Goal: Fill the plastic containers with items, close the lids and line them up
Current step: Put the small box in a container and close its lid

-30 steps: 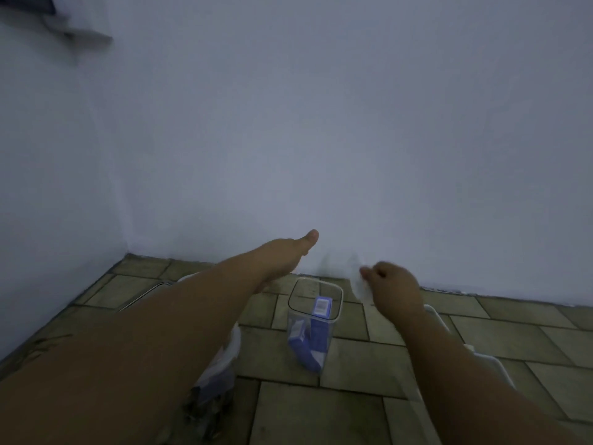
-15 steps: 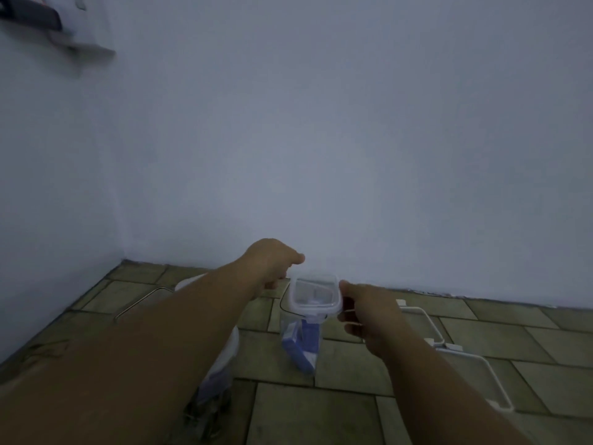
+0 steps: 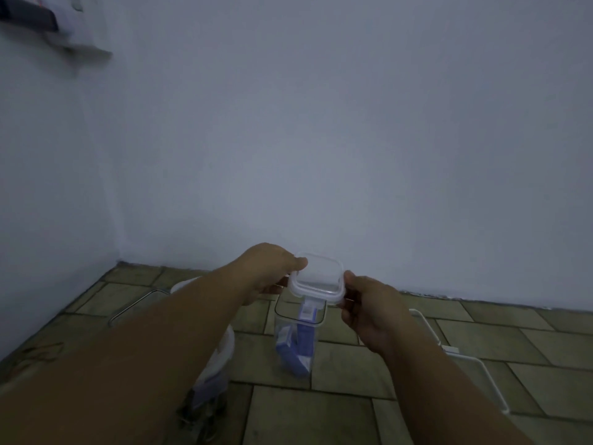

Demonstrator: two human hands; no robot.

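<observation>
Clear lid (image 3: 316,279) pinched between left hand (image 3: 269,272) and right hand (image 3: 369,311), seemingly just above container (image 3: 281,329).

My fingers (image 3: 296,263) on translucent glossy plastic lid (image 3: 316,279); clear smooth plastic container (image 3: 296,345); matt tiled floor (image 3: 353,374).
</observation>
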